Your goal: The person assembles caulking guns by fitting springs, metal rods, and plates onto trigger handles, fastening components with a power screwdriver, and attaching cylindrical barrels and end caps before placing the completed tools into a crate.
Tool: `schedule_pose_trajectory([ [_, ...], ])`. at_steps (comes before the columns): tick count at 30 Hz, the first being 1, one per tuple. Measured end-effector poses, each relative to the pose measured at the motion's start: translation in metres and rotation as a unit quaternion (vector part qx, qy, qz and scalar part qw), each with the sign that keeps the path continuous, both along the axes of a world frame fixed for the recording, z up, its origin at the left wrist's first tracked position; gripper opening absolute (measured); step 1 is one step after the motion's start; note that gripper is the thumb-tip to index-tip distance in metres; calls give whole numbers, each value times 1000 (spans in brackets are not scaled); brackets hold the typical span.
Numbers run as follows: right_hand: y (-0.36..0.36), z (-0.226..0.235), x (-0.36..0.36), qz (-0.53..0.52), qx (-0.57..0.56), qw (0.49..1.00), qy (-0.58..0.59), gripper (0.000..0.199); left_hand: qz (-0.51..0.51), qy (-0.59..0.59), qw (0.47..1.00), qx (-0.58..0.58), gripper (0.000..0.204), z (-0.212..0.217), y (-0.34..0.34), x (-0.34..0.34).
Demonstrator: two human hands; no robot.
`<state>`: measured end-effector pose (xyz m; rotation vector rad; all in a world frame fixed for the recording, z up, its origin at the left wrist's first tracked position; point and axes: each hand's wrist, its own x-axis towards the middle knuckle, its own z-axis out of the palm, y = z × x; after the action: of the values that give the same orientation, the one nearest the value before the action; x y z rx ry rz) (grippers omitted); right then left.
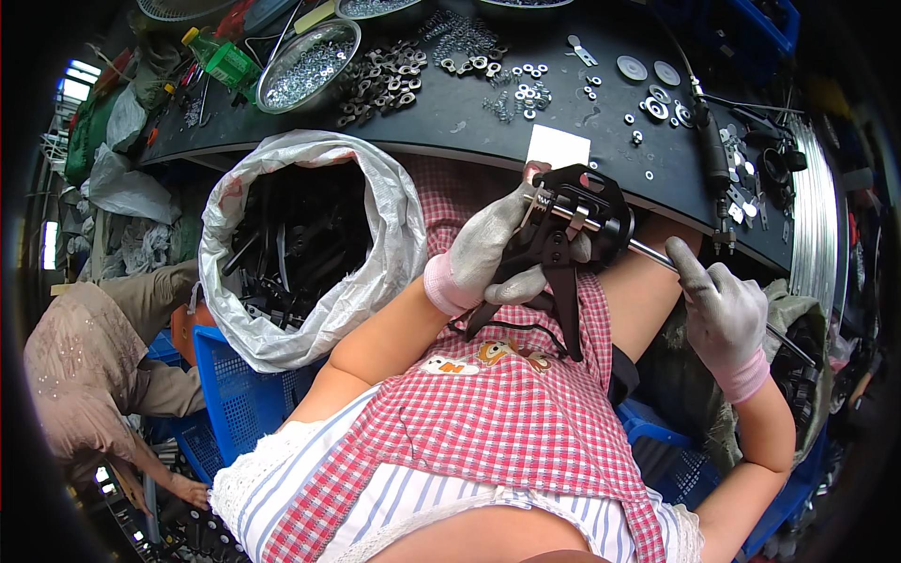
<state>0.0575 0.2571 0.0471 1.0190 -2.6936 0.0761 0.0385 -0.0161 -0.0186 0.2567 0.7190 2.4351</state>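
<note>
- Plainly, our sack (pixel 402 225) holds black parts (pixel 300 225); the bowl (pixel 351 58), metal bits (pixel 305 77).
- Worktop (pixel 455 127) edge — bare just left of the card (pixel 560 145).
- Left hand (pixel 486 246) clasps black assembly (pixel 617 214); right hand (pixel 725 305), metal rod (pixel 654 253).

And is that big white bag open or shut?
Open. The white bag has its mouth spread wide, and black parts show inside it.

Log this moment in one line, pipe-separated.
Left hand: holds black assembly | Right hand: holds metal rod, reaching the assembly | Bench: loose metal parts | Left side: white sack, black parts inside
</note>
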Motion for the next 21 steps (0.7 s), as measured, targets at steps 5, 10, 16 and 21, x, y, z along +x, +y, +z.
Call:
schedule_pose_trajectory([
  [5,-11,9,-7,-113,-260,840,-462,39,-22,-56,998,22,54,-5,-4,-3],
  [10,-16,-2,-5,-31,-58,994,-88,33,20,-47,999,7,53,-6,-4,-3],
  [16,-12,17,-23,-120,-285,730,-609,39,-41,21,998,-35,60,-2,-20,-10],
  [21,-17,8,-19,-124,-329,646,-677,37,10,47,998,-37,55,4,-15,-10],
])
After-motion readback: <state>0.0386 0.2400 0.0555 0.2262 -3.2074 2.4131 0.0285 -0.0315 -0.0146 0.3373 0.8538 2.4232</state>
